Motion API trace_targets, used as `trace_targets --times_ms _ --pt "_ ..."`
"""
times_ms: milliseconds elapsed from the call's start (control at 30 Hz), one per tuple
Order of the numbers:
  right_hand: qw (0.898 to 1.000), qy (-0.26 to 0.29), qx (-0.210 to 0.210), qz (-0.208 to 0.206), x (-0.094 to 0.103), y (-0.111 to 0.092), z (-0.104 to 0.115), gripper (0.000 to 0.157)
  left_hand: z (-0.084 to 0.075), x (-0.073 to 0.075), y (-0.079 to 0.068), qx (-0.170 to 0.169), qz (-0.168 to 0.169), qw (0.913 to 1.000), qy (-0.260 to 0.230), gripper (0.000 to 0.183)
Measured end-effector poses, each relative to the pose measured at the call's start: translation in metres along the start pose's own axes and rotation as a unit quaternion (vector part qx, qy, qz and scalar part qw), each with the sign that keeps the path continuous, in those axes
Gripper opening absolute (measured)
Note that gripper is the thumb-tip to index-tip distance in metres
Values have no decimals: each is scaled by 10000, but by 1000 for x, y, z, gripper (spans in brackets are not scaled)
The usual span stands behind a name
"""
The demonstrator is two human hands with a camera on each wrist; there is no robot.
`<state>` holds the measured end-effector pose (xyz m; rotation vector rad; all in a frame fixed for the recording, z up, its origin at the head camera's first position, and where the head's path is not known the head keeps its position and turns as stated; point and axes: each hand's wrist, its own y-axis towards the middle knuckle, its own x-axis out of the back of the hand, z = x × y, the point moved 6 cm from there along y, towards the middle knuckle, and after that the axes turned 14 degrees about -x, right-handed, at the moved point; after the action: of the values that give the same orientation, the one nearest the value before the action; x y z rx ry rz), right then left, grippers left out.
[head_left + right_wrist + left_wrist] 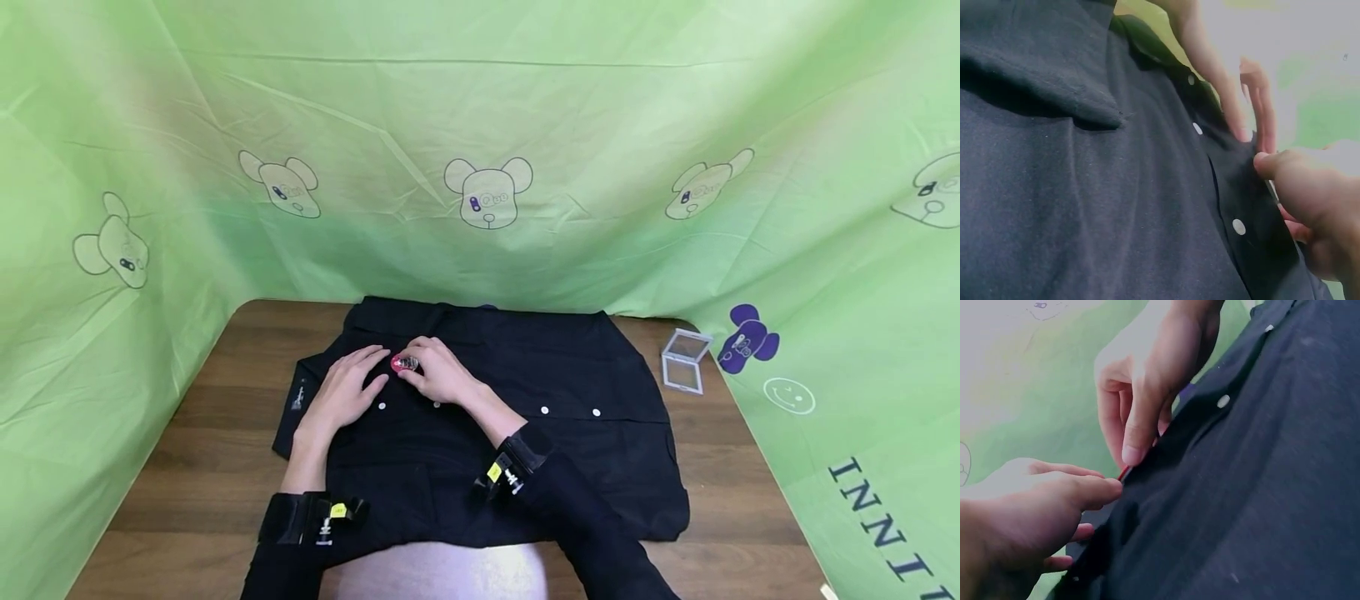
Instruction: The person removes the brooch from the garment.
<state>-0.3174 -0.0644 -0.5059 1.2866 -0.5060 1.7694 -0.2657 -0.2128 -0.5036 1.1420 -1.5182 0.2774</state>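
Observation:
A black button-up shirt (517, 358) lies spread out, its collar end to the left. On its upper front is a small round red badge (403, 363) with a silvery pattern. My right hand (442, 372) pinches the badge at its edge between thumb and fingers. Just left of it, my left hand (347, 387) rests on the cloth with fingers extended, its fingertips close to the badge. From the left wrist, only a thin red edge (1124, 472) shows between the two hands. The right wrist view hides the badge behind the fingers.
White buttons (544, 410) run along the shirt's front. An open clear case (682, 373) with pale frames stands at the right on the wooden table (738, 467). A green printed cloth (487, 100) hangs behind and at both sides.

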Motion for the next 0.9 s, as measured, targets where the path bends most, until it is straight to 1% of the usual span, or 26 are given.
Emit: trace_targets --times_ms 167,300,433,600,733,900 --pt "9997 204 -93 -66 5 0 -2 30 -4 3 11 -207 -103 9997 -88 46" --pt "9982 566 -144 -150 9 1 -4 30 -6 3 16 -300 -241 9989 -256 43" --pt "9955 905 -231 -167 11 2 -5 28 -6 2 14 -265 -585 9974 -341 36" --pt "9918 1186 -437 -197 12 3 -8 27 -5 -1 10 -204 -1006 9943 -298 28" --pt "9898 1306 -528 -229 14 2 -9 26 -6 -2 11 -210 -1186 9921 -338 24" --pt "9898 1315 -526 -148 15 2 -8 24 -6 0 13 -227 -1327 9901 -386 19"
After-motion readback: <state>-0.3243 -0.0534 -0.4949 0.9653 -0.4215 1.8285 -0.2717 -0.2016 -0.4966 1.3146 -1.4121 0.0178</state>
